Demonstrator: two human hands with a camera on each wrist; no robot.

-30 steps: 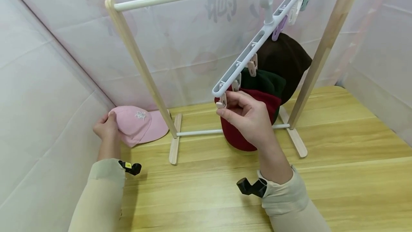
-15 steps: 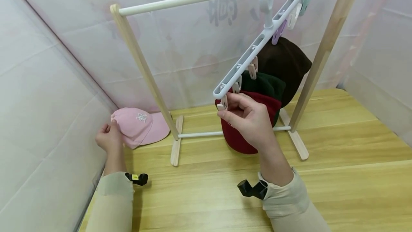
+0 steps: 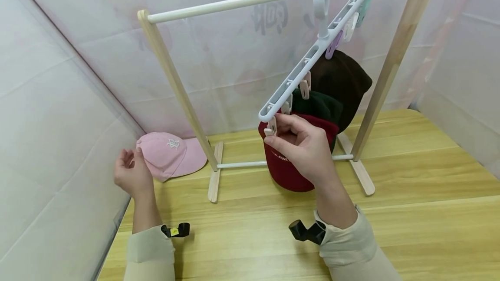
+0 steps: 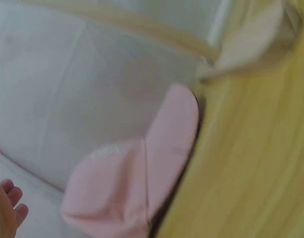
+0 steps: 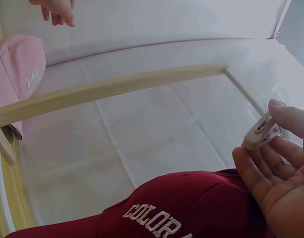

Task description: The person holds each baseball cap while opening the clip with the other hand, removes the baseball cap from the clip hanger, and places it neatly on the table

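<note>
My right hand (image 3: 291, 135) pinches the beige end clip (image 3: 269, 127) at the low end of a tilted white clip hanger (image 3: 312, 53). The hanger hooks over the rack's top rail (image 3: 242, 0). A dark red cap (image 3: 285, 166) hangs at that clip and shows white lettering in the right wrist view (image 5: 156, 220). The clip (image 5: 262, 132) sits between my fingertips (image 5: 290, 116). My left hand (image 3: 130, 172) hovers with relaxed fingers just left of a pink cap (image 3: 168, 153), apart from it. The pink cap (image 4: 137, 173) lies on the table by the wall.
A dark green cap (image 3: 320, 105) and a brown cap (image 3: 345, 79) hang from further clips behind the red one. The wooden rack's posts (image 3: 175, 86) and feet (image 3: 214, 179) stand on the wooden table (image 3: 410, 211). White fabric walls close in at left, back and right.
My left hand has lifted off the pink cap and drawn back toward me, fingers loosened. My right hand stays at the end clip with the red cap.
</note>
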